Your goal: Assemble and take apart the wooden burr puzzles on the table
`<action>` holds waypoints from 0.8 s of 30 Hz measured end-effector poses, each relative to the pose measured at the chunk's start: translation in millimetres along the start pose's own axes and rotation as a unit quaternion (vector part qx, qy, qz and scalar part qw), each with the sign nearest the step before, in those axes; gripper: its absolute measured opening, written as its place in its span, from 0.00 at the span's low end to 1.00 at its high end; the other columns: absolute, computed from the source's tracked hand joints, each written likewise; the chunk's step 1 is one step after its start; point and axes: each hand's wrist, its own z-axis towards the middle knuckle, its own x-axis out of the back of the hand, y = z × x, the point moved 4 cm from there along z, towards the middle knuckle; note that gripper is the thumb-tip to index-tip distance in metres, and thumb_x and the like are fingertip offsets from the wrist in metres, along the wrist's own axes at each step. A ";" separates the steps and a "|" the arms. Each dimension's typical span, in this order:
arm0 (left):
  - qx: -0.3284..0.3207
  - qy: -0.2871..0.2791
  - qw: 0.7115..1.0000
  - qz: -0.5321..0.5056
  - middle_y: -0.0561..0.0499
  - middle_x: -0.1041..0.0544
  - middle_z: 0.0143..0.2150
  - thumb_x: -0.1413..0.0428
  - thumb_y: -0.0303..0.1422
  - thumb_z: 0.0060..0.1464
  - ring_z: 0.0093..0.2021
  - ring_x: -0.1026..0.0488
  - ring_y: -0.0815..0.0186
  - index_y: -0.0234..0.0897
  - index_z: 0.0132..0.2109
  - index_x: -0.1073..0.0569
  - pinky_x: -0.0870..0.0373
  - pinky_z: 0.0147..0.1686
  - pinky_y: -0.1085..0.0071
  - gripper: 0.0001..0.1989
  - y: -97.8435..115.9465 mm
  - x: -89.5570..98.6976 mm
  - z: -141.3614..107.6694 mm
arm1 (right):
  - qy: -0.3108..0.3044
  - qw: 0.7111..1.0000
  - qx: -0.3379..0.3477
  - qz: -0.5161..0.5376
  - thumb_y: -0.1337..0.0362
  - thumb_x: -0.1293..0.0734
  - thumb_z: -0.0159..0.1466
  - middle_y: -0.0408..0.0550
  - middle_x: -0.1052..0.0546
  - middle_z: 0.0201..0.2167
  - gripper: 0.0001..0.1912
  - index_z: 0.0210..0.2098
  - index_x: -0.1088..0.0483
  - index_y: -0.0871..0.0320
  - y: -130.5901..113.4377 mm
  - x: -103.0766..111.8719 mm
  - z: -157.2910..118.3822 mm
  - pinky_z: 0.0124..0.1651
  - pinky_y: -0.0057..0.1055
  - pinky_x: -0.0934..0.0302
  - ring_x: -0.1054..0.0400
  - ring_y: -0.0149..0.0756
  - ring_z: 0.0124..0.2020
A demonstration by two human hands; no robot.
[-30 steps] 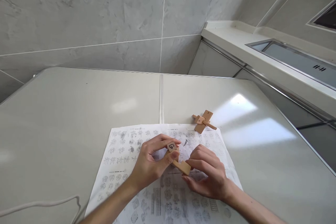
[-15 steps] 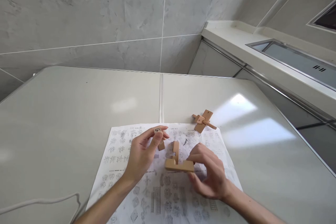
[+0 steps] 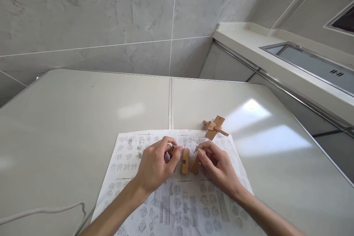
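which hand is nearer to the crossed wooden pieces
Right. The right hand is just on the near side of the crossed wooden pieces; the left hand is farther off, nearer the person and to their left.

blocks (image 3: 185, 161): smooth matt wood | sheet (image 3: 129, 188): matt printed paper | table (image 3: 83, 118): smooth, glossy | wall (image 3: 110, 11): glossy, marbled

Left grip (image 3: 156, 162) partly hides its wooden block (image 3: 173, 149)
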 end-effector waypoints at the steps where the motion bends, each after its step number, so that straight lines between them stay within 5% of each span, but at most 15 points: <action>1: -0.011 0.005 1.000 0.016 0.61 0.31 0.19 0.47 0.44 0.72 0.20 0.35 0.69 0.41 0.42 0.29 0.36 0.26 0.72 0.13 0.7 -0.1 -0.2 | 0.000 1.000 0.007 -0.021 0.54 0.36 0.76 0.36 0.36 0.22 0.11 0.41 0.30 0.55 -0.2 -0.3 -0.2 0.24 0.28 0.48 0.43 0.30 0.21; 12: -0.069 0.018 0.993 0.089 0.61 0.30 0.19 0.49 0.39 0.72 0.18 0.32 0.70 0.40 0.41 0.30 0.41 0.21 0.74 0.10 -3.5 -4.6 -1.1 | 0.001 0.991 0.039 -0.130 0.58 0.36 0.74 0.35 0.34 0.19 0.07 0.43 0.30 0.54 -2.7 -4.4 -0.7 0.22 0.27 0.46 0.40 0.30 0.19; 24: -0.056 0.017 0.992 0.112 0.61 0.31 0.19 0.48 0.37 0.71 0.19 0.33 0.71 0.40 0.40 0.28 0.40 0.23 0.74 0.10 -4.2 -7.2 0.4 | -0.001 0.979 0.042 -0.198 0.57 0.37 0.75 0.36 0.31 0.21 0.09 0.45 0.29 0.54 1.4 -7.9 -0.4 0.25 0.29 0.45 0.38 0.32 0.19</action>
